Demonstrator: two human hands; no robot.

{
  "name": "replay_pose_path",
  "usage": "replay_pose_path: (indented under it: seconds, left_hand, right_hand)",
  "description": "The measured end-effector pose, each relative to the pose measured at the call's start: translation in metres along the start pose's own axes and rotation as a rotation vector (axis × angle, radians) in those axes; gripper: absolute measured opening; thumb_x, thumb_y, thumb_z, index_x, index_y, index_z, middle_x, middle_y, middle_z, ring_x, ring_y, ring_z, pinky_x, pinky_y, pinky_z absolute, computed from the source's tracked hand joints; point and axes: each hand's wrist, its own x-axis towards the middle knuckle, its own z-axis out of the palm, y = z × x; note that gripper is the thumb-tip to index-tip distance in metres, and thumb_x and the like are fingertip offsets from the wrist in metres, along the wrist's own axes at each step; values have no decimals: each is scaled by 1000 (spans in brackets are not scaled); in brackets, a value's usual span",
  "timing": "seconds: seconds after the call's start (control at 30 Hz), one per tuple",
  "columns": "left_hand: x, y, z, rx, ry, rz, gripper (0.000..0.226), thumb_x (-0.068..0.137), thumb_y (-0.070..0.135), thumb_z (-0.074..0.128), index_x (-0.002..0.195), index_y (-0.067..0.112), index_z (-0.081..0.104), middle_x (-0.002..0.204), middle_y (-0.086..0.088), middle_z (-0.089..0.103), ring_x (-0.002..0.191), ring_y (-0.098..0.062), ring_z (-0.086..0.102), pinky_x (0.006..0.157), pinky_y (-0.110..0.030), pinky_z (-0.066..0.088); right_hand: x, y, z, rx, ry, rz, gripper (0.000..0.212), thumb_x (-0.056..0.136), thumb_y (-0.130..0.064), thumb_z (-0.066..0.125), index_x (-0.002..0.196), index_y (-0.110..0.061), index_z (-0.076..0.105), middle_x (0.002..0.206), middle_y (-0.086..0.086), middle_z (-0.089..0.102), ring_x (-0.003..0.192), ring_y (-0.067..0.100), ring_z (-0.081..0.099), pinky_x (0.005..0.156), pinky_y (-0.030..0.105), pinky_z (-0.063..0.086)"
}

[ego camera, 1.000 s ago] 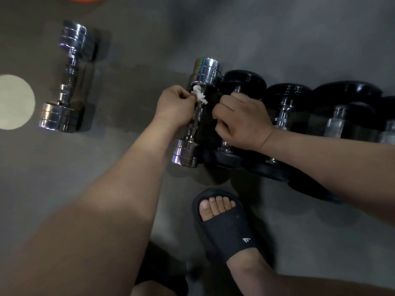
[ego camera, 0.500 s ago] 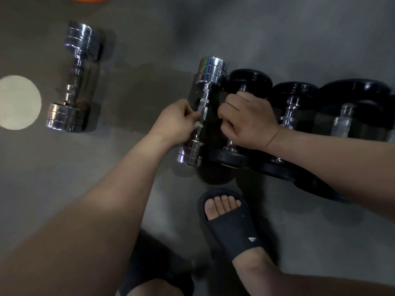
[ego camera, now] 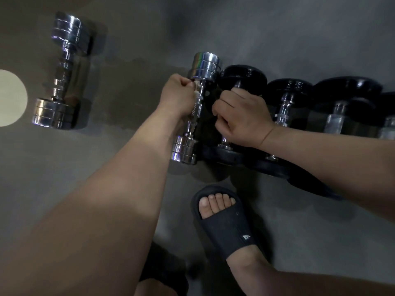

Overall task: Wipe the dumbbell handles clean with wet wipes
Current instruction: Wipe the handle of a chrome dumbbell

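A: What takes up the most room?

B: The grey floor [ego camera: 267, 28]. The chrome dumbbell [ego camera: 205, 65] lies on it near the middle, so I place everything else from that.

A: What is to its right?

B: A row of black dumbbells [ego camera: 346, 88], lying side by side the same way as it. The nearest black dumbbell [ego camera: 243, 75] is just beside it. I cannot tell if the two touch.

A: And to its left?

B: A second chrome dumbbell [ego camera: 62, 69], well apart from it and lying much the same way. Farther left, a pale disc [ego camera: 10, 97] sits on the floor, cut off by the edge.

A: Anything on the near side?

B: A foot in a black slipper [ego camera: 224, 218], near the chrome dumbbell's closer end, with the toes pointing toward it.

A: And the hands?

B: They are apart, each clamped on something. The left hand [ego camera: 177, 95] reaches in from the left of the chrome dumbbell. Its fingers are curled round a white wipe [ego camera: 196, 90], which it presses against the far end of the handle [ego camera: 197, 110], just under the far head. The right hand [ego camera: 241, 116] is just right of the chrome dumbbell, with its fingers wrapped round the bar of the nearest black dumbbell.

A: How much of the wipe shows?

B: Only a small crumpled bit between the fingers and the handle.
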Motion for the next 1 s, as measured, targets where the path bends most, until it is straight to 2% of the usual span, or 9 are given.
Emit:
replay_pose_path:
  seconds: [0.1,0.2,0.27,0.37,0.43,0.5,0.63,0.83,1.0]
  left_hand:
    - [2,-9,-1,13,-129,-50,18,89,29,60,93,11,60,81,-7,72,71,-23,70,61,-36,52]
    - [-9,-19,-11,20,-240,-115,27,94,24,51,108,1,58,97,-18,73,87,-35,74,69,-43,55]
    - [-19,-19,-18,62,-301,-98,24,100,14,46,109,-6,55,95,-20,72,82,-33,74,69,-46,53]
    - [-35,-13,-32,230,-278,9,12,99,10,55,88,8,57,81,-16,67,71,-24,63,71,-45,56]
    - [-45,-10,-43,459,-269,109,13,91,18,71,84,10,62,75,-5,67,66,-16,60,67,-24,53]
    - [-56,-11,-51,612,-261,129,24,81,27,82,77,10,65,68,3,62,59,-8,53,56,-18,42]
    - [-66,-8,-44,644,-181,89,35,73,34,86,64,16,58,69,-1,65,67,-19,58,59,-29,41]
    - [-77,-15,-10,576,38,132,38,76,32,80,68,18,46,70,2,56,74,-26,60,58,-26,36]
    - [-75,-23,-25,416,21,67,27,82,30,79,88,18,56,73,5,62,60,-7,56,43,-9,34]
  right_hand:
    - [0,2,0,5,12,-7,17,83,-21,54,88,-13,68,86,5,62,78,27,56,61,29,32]
    - [0,2,0,-9,18,-15,15,83,-21,55,87,-13,68,85,4,61,77,27,56,61,28,29]
    - [0,2,0,-22,14,-19,15,83,-20,55,87,-13,67,85,4,61,78,26,55,63,26,25]
    - [0,2,-1,-29,6,-15,15,83,-20,54,87,-13,67,85,4,61,77,26,55,63,26,22]
    - [-1,1,-1,-29,-3,-11,16,83,-21,53,86,-13,67,85,4,61,77,26,55,64,26,22]
    - [-1,0,-1,-29,-6,-5,16,84,-21,53,87,-13,66,85,4,61,77,26,55,64,26,22]
    - [0,-1,-2,-8,-15,9,16,83,-21,53,87,-13,67,86,4,61,78,27,55,61,27,26]
    - [-1,-1,-2,-17,-13,1,17,84,-21,53,88,-12,66,86,5,60,78,27,54,61,27,25]
    - [-1,-1,-1,3,-4,0,15,83,-20,54,87,-12,65,86,5,60,78,27,54,60,27,26]
